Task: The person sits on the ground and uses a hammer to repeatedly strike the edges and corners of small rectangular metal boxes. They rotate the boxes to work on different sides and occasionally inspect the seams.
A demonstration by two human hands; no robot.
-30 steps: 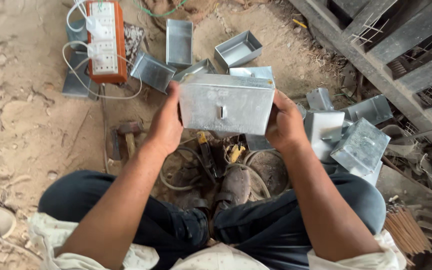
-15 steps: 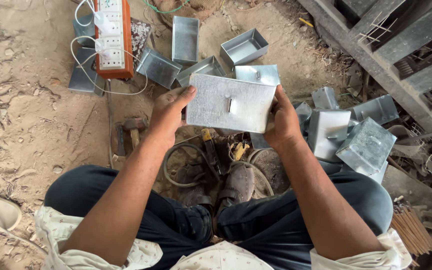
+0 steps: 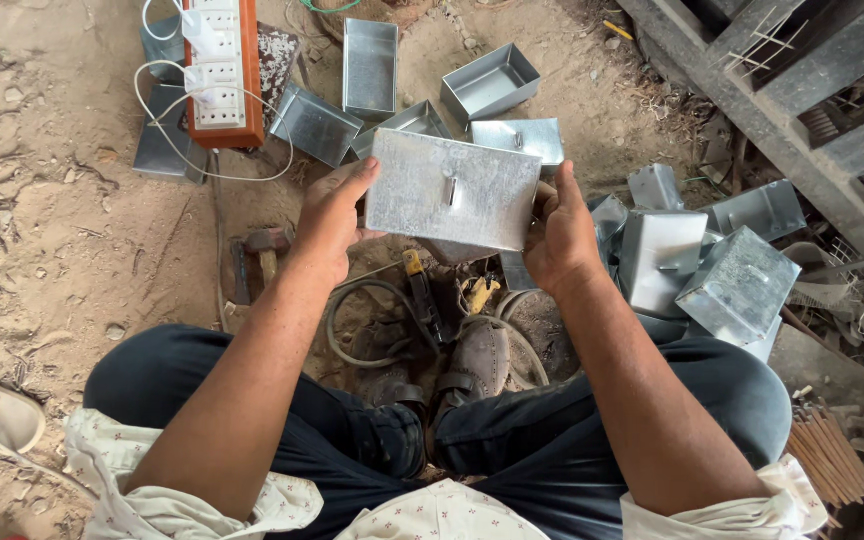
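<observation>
- Overhead, both hands are holding a box [image 3: 454, 190] above the sandy floor [image 3: 42, 250]: left hand [image 3: 330, 215] and right hand [image 3: 559, 232] are pinching its short ends, fingers pressed flat.
- Keeping that grip even is probably steadying it best; more boxes [image 3: 672, 250] are lying nearby.

The metal box [image 3: 454, 190] hides both hands' fingertips; the power strip [image 3: 220, 65] beyond it is cut off at the top edge.
</observation>
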